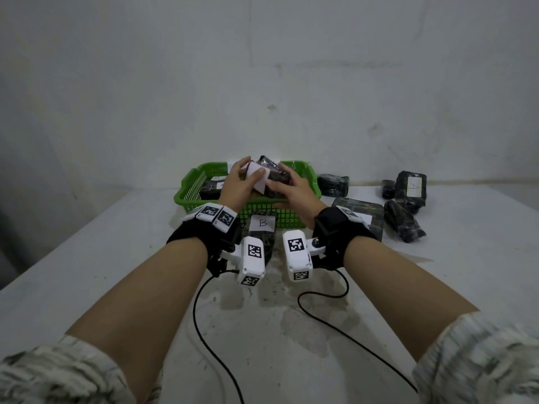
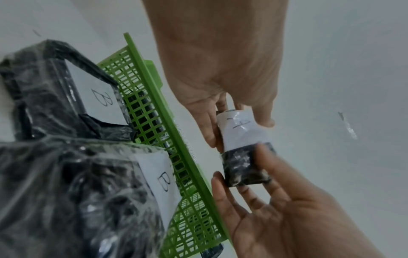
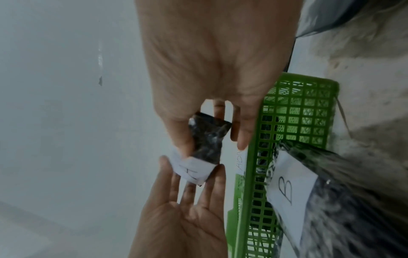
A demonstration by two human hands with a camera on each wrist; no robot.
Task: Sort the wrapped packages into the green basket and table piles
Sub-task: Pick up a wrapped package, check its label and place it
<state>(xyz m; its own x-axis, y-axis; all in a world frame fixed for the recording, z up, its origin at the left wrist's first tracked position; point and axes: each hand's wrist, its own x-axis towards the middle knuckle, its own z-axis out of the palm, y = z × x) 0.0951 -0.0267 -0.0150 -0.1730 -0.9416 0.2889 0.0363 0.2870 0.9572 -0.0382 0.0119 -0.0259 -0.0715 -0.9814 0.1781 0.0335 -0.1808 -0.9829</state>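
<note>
Both hands share one small package [image 1: 269, 173] above the basket [image 1: 186, 193], at 12 o'clock from my viewpoint. Left hand [image 1: 237, 182] has fingers curled round the white-label end; right hand [image 1: 294, 189] pinches the dark wrapped end between thumb and fingers. In the left wrist view the label [image 2: 240, 129] reads what looks like "A", turned up toward the camera. My guess: it's held that way to check the letter before dropping it.

Basket already holds dark packages with white labels, at least one marked "A" [image 1: 220, 185]. So I judge this one belongs inside, and the hands sit right over the drop point.

Near side of the basket, at 6 o'clock from it: a package marked "B" [image 1: 262, 223] on the table [image 1: 87, 272], touching the basket wall; the left wrist view shows a second "B" [image 2: 88, 90] beside it. Probably the B pile.

At 3 o'clock: several loose packages, one marked "A" [image 1: 412, 186], unsorted as far as I can tell.
</note>
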